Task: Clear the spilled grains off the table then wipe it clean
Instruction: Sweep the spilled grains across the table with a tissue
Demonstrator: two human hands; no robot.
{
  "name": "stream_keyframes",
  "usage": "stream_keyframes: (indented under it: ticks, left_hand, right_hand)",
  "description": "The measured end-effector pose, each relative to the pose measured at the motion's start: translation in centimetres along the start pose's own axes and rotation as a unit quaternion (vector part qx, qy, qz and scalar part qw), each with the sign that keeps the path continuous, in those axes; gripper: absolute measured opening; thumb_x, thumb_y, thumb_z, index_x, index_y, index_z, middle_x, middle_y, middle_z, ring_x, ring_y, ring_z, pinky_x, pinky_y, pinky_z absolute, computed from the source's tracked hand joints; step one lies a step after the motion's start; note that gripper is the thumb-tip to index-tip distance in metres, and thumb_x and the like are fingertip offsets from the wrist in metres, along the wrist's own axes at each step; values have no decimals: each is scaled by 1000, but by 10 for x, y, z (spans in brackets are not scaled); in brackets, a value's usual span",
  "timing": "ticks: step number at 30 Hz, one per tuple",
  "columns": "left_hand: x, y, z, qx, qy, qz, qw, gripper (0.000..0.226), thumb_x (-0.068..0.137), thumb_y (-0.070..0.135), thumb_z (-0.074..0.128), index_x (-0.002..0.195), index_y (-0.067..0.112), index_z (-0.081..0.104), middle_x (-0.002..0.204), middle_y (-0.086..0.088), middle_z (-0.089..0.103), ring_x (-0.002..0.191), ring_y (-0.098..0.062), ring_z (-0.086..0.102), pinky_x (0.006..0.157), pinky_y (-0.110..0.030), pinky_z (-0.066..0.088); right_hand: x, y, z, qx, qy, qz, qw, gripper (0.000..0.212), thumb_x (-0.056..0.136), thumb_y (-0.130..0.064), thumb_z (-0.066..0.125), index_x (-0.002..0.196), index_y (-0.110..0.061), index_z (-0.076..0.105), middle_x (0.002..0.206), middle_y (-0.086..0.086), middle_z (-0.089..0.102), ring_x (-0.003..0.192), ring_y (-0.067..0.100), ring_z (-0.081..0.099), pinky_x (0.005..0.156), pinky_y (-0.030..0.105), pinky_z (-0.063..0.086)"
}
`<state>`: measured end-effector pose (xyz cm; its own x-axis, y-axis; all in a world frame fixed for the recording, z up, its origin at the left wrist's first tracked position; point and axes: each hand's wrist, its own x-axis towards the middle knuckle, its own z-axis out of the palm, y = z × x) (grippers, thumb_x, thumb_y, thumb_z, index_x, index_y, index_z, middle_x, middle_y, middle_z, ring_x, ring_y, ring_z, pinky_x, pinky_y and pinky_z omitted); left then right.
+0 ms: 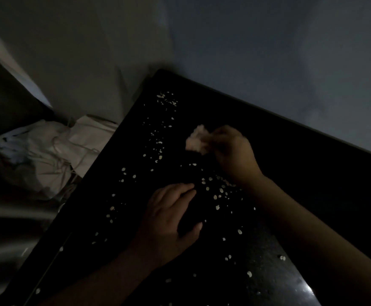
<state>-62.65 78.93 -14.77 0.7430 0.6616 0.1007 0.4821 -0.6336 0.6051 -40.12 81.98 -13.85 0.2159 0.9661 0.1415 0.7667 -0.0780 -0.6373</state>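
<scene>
Pale grains (159, 149) scattered; left hand (171, 217) spread; right hand (235, 155) pinching pinkish cloth (196, 140).

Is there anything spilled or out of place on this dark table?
Yes. Pale grains lie scattered over the dark table, from the far corner to the near edge. The right hand holds a crumpled cloth.

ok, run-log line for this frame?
left hand: rests on table among grains | right hand: holds crumpled cloth | spill: scattered across table, not yet cleared
</scene>
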Motion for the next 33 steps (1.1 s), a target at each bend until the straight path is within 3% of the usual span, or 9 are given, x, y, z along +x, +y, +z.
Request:
stream_keyframes:
  ticks: [3, 6, 11, 15, 20, 25, 29, 31, 33]
  left_hand:
    - [11, -12, -23, -29, 4, 7, 1000, 47, 81, 41, 57, 119, 15, 63, 122, 6, 56, 116, -10, 48, 98, -30, 39]
    - [22, -27, -47, -5, 33, 20, 999, 39, 81, 36, 59, 110, 13, 67, 110, 2, 60, 104, -13, 54, 93, -25, 41]
    - [27, -71, -75, 59, 46, -25, 997, 44, 80, 41, 56, 111, 11, 67, 110, -2, 60, 104, -18, 53, 93, -20, 36]
    - [28, -95, -85, 91, 44, -49, 994, 49, 82, 44, 53, 115, 10, 65, 114, -3, 59, 106, -23, 53, 93, -18, 32]
    - [33, -110, -87, 94, 48, -52, 993, 45, 89, 41, 46, 115, 10, 64, 112, -5, 60, 105, -25, 54, 93, -20, 32]
    - [32, -123, -84, 76, 61, -24, 995, 41, 90, 38, 50, 117, 10, 65, 112, -4, 61, 104, -24, 55, 95, -21, 34]
    - [31, -124, -84, 55, 86, -7, 995, 39, 89, 36, 54, 115, 9, 65, 113, -4, 60, 105, -23, 54, 98, -24, 37]
    - [31, -123, -82, 54, 93, 6, 994, 38, 90, 33, 54, 116, 7, 65, 114, -6, 60, 106, -24, 54, 96, -32, 41]
    - [30, -125, -81, 48, 100, 0, 994, 40, 89, 33, 54, 118, 7, 64, 115, -7, 59, 107, -24, 54, 96, -35, 41]
  right_hand:
    - [-21, -15, -19, 31, -39, 8, 999, 20, 84, -13, 71, 104, -14, 75, 97, 3, 63, 88, 16, 63, 83, 22, 49]
    - [11, -14, -26, 15, 44, 24, 999, 21, 85, -15, 71, 105, -17, 75, 97, 3, 64, 82, 14, 62, 77, 24, 50]
    - [69, -6, 2, -14, 58, 34, 998, 22, 89, -24, 64, 108, -19, 74, 96, -1, 64, 93, 12, 61, 77, 12, 38]
    - [20, -12, 27, -16, 60, 36, 997, 19, 88, -15, 64, 103, -12, 74, 95, 2, 59, 92, 18, 58, 76, 11, 37]
    - [-22, -37, 7, 18, -51, -15, 998, 23, 84, -15, 71, 107, -20, 74, 96, -1, 63, 85, 14, 62, 77, 22, 48]
    - [73, -27, 4, 19, 75, 54, 996, 25, 86, -37, 64, 93, -16, 76, 74, 5, 64, 65, 17, 60, 65, 36, 52]
    - [147, -17, 28, -8, 99, 93, 991, 50, 80, -62, 61, 106, -21, 74, 88, -1, 70, 84, 9, 66, 76, 23, 52]
    - [149, -19, 43, -21, 86, 85, 992, 43, 81, -57, 67, 103, -20, 75, 94, -11, 69, 91, -1, 63, 79, 13, 45]
    - [130, -25, 55, -34, 83, 62, 994, 28, 85, -43, 69, 97, -18, 77, 95, -4, 72, 93, 7, 66, 82, 19, 49]
